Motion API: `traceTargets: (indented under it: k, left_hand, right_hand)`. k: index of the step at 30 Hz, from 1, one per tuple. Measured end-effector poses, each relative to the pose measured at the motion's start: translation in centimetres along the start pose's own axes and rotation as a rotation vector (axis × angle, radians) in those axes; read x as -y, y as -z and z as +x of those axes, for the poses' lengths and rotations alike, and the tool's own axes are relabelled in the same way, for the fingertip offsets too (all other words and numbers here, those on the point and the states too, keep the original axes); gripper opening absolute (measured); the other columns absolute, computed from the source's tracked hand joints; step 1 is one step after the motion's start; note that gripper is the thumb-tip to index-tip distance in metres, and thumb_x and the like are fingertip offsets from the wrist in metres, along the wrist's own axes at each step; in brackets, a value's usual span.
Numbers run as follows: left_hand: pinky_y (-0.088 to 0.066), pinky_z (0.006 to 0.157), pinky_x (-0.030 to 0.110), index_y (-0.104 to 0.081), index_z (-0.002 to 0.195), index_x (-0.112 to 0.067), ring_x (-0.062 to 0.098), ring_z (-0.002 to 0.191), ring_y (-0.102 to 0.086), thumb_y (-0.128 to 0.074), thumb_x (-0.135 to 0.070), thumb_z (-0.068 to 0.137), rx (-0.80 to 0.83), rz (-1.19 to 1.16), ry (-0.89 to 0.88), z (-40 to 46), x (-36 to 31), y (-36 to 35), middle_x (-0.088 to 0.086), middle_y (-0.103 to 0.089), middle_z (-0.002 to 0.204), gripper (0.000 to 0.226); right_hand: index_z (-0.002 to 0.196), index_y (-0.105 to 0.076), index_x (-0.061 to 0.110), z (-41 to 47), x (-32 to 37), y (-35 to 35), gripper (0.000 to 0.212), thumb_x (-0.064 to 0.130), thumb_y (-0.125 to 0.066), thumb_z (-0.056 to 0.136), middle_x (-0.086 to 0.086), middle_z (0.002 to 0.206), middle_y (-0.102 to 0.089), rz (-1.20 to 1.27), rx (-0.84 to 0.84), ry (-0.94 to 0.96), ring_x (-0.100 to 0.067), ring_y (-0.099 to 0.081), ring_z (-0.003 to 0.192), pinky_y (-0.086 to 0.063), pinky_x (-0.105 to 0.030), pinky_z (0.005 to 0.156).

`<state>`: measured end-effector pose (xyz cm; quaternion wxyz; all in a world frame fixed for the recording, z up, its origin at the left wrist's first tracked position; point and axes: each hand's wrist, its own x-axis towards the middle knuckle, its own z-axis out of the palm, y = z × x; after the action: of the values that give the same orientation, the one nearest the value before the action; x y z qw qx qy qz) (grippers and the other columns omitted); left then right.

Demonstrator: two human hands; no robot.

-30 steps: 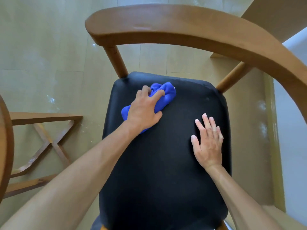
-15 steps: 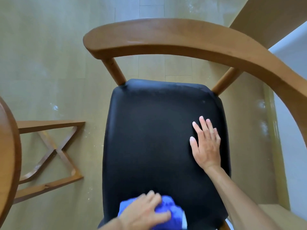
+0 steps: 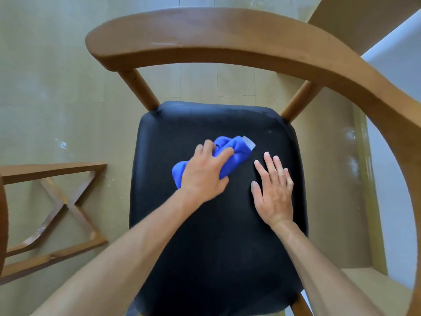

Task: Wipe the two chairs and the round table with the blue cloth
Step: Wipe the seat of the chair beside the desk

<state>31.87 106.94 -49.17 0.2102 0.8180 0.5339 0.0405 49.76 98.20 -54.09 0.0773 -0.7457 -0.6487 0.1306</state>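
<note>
The left hand (image 3: 205,174) pressed the bunched cloth (image 3: 230,153) onto the seat (image 3: 205,247) mid-way, its fingers (image 3: 224,155) curled over it. The cloth's long axis ran diagonally toward the backrest (image 3: 227,37) (tag end foremost). The right hand (image 3: 273,192) lay flat just beside, fingers straight, holding nothing.

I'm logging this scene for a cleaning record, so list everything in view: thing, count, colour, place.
chair: one, brown wooden frame with curved backrest, centre of view
seat: one, black padded, on the chair
blue cloth: one, bunched, with a pale tag, on the seat under the left hand
round table: one, brown wooden, only its edge at far left
table base: one, brown crossed wooden struts, on the floor at left
floor: pale yellowish boards, all around
left hand: one, fingers curled on the cloth
right hand: one, flat on the seat beside the cloth
</note>
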Motion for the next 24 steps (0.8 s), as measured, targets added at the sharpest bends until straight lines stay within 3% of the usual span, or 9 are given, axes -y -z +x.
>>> traceTargets:
  k: [3,6,9,11,15,18,24]
  left_hand:
    - [-0.046,0.055,0.032,-0.06,0.104,-0.02,0.031,0.076,-0.05,-0.07,-0.023,0.056,0.167,-0.053,-0.198,-8.4,-1.5,-1.2,0.012,-0.053,0.096,0.05]
    - [-0.038,0.049,0.025,-0.055,0.098,-0.028,0.023,0.067,-0.048,-0.068,-0.028,0.052,0.394,-0.081,-0.402,-17.1,-1.7,-2.3,0.004,-0.051,0.088,0.049]
    - [-0.041,0.049,0.025,-0.053,0.097,-0.029,0.021,0.066,-0.048,-0.068,-0.028,0.055,0.384,-0.081,-0.452,-18.1,-1.1,-2.5,0.003,-0.053,0.086,0.045]
    - [-0.048,0.055,0.03,-0.05,0.103,-0.026,0.027,0.069,-0.051,-0.069,-0.026,0.057,0.275,-0.076,-0.401,-14.2,-0.9,-1.9,0.008,-0.055,0.09,0.05]
    - [-0.047,0.065,0.039,-0.056,0.12,-0.02,0.036,0.096,-0.048,-0.065,-0.021,0.071,0.017,0.029,-0.017,-1.0,0.3,0.8,0.018,-0.048,0.111,0.05]
    - [-0.042,0.071,0.041,-0.05,0.129,-0.023,0.035,0.11,-0.042,-0.061,-0.022,0.079,-0.007,0.053,0.116,6.5,1.7,2.4,0.015,-0.043,0.122,0.051]
    - [-0.039,0.064,0.036,-0.05,0.126,-0.023,0.029,0.1,-0.041,-0.06,-0.022,0.077,0.009,0.016,0.137,3.5,0.6,0.5,0.011,-0.041,0.119,0.05]
  right_hand:
    - [0.141,-0.046,0.017,0.1,-0.1,0.4,0.053,0.03,-0.036,0.091,-0.004,0.156,-0.029,0.029,0.017,-0.001,-0.023,-0.023,0.145,-0.015,-0.044,0.116]
    - [0.142,-0.046,0.018,0.1,0.0,0.5,0.052,0.03,-0.038,0.092,-0.002,0.157,-0.027,0.063,0.034,-0.01,-0.022,-0.02,0.146,-0.012,-0.043,0.116]
    - [0.142,-0.045,0.018,0.1,0.0,0.5,0.052,0.031,-0.038,0.092,-0.002,0.157,-0.026,0.06,0.035,-0.011,-0.023,-0.02,0.146,-0.012,-0.044,0.117]
    - [0.142,-0.045,0.017,0.1,0.1,0.5,0.054,0.033,-0.035,0.091,-0.003,0.157,-0.027,0.058,0.031,-0.01,-0.023,-0.021,0.146,-0.012,-0.044,0.117]
    - [0.142,-0.045,0.017,-0.1,0.0,0.4,0.054,0.033,-0.034,0.092,-0.003,0.157,-0.028,0.041,0.015,-0.001,-0.023,-0.021,0.146,-0.013,-0.044,0.116]
    - [0.142,-0.044,0.018,0.0,0.0,0.4,0.052,0.03,-0.041,0.092,-0.003,0.157,-0.027,0.056,0.009,-0.001,-0.023,-0.02,0.146,-0.013,-0.044,0.117]
    - [0.144,-0.042,0.019,-0.1,-0.1,0.5,0.052,0.026,-0.045,0.093,-0.002,0.158,-0.024,0.085,0.031,-0.008,-0.022,-0.016,0.148,-0.008,-0.043,0.117]
